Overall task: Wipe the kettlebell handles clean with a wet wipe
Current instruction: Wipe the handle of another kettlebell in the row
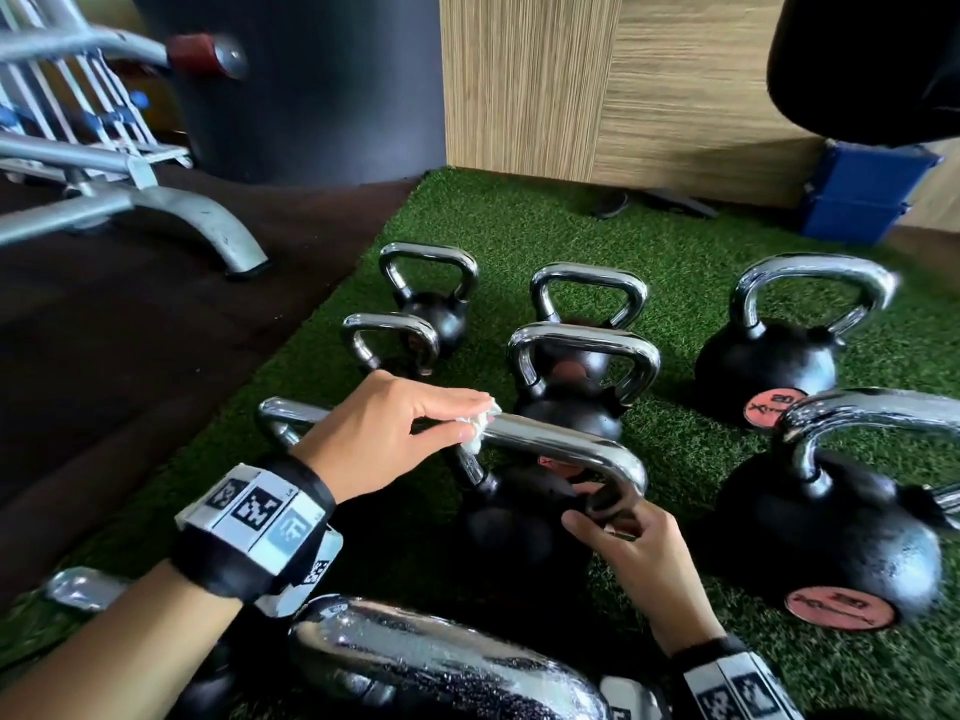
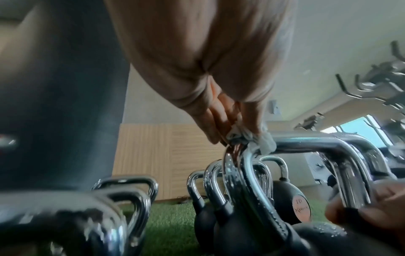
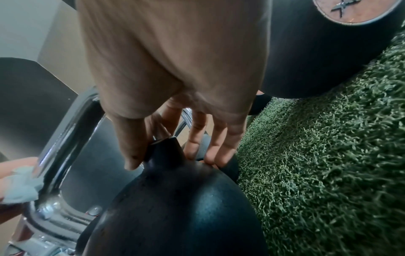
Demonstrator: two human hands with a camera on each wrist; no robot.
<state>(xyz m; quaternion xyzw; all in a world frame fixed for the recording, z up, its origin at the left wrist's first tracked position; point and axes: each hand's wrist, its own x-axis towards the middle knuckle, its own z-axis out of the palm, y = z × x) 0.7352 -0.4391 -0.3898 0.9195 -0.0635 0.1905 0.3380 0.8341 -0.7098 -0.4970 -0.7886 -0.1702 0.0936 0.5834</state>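
Several black kettlebells with chrome handles stand on green turf (image 1: pixel 519 226). My left hand (image 1: pixel 467 423) pinches a crumpled white wet wipe (image 1: pixel 480 426) against the top bar of the nearest middle kettlebell's handle (image 1: pixel 550 439), near its left bend. In the left wrist view the wet wipe (image 2: pixel 264 146) wraps over the wet handle (image 2: pixel 306 143) under my fingers (image 2: pixel 221 124). My right hand (image 1: pixel 597 511) grips the right leg of the same handle just above the black ball. The right wrist view shows the thumb (image 3: pixel 131 147) and fingers (image 3: pixel 217 143) on either side of the handle's base (image 3: pixel 166 147).
Other kettlebells stand behind (image 1: pixel 582 356) and to the right (image 1: pixel 831 537), and a large chrome handle (image 1: pixel 441 662) lies close in front. A grey bench frame (image 1: pixel 197 215) stands on the dark floor at left. A blue box (image 1: pixel 862 194) sits by the wooden wall.
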